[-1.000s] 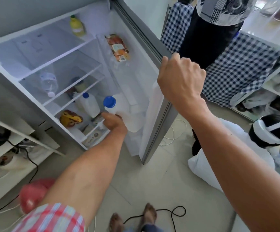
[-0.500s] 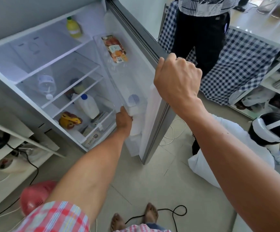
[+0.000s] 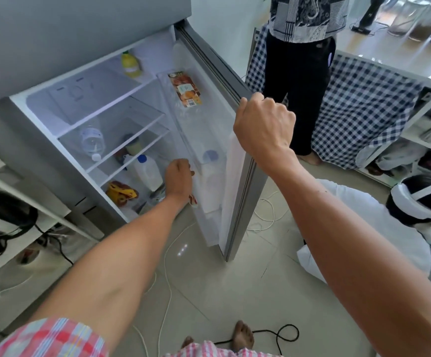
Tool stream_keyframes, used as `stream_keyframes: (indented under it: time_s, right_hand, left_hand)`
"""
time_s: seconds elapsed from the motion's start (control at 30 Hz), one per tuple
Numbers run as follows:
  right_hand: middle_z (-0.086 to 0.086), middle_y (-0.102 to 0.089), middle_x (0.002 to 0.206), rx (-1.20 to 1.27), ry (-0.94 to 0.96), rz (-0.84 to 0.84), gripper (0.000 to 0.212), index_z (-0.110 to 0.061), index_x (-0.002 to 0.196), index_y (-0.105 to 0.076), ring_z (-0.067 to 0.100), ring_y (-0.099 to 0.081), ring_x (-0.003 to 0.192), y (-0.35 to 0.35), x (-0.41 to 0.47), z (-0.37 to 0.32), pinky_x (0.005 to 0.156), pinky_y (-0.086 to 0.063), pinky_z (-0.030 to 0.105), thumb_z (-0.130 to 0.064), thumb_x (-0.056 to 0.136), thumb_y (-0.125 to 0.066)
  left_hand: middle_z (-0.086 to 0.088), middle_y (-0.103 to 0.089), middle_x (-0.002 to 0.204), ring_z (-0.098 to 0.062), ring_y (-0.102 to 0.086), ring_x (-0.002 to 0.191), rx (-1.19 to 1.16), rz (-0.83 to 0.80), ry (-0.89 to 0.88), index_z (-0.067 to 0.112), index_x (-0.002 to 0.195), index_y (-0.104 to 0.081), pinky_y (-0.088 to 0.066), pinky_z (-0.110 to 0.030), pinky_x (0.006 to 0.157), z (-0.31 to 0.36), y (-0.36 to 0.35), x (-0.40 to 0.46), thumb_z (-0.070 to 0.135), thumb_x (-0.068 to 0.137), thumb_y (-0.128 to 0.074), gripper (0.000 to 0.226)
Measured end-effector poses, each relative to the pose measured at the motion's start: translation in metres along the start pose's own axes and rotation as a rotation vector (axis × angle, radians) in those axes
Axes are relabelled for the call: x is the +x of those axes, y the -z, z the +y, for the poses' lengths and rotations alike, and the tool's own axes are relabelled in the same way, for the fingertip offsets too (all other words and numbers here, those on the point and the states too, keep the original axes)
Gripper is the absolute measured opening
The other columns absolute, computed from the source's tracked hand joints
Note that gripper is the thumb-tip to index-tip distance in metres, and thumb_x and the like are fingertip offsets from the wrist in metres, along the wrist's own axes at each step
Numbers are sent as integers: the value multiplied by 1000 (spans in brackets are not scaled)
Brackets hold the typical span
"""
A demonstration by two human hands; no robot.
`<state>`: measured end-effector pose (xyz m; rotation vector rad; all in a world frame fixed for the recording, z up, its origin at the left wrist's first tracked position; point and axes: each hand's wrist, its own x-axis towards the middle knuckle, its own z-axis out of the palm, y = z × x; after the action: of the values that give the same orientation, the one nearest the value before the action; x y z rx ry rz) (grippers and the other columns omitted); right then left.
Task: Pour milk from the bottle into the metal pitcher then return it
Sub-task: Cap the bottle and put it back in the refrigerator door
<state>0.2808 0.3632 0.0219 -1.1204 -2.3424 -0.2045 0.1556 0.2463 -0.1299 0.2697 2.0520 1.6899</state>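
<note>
Just right of our left grip (image 3: 179, 176), the bottle (image 3: 210, 176) stands upright in the door bin. That grip looks loosely curled, apparently empty. Our right grip (image 3: 264, 124) is clenched on the door (image 3: 245, 202) edge, farther off.

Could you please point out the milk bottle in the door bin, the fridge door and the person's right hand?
milk bottle (image 3: 210, 157), head view, on its blue cap behind the bin wall.
fridge door (image 3: 247, 202), head view, on its grey outer edge.
right hand (image 3: 266, 124), head view, on its back.
</note>
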Motion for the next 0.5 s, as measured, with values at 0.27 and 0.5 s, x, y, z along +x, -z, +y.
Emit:
stream_keyframes:
  time_s: [0.27,0.5]
  right_hand:
    - [13,-63,86,101,-52,-141,17,-3,99,-56,34,-65,79,13,-21,-57,61,-33,35,-9,94,-41]
    - [17,-60,117,561,-139,-473,48,-6,118,-57,38,-57,108,26,-26,-111,82,-41,42,-42,102,-30]
  left_hand:
    - [-9,-69,82,0,-65,69,76,-48,-200,-1,92,-67,-54,-16,68,37,57,-11,42,109,-38,54]
    - [-3,-63,76,-16,-55,71,134,41,-229,11,80,-63,-43,-31,68,43,109,-6,42,110,-38,50]
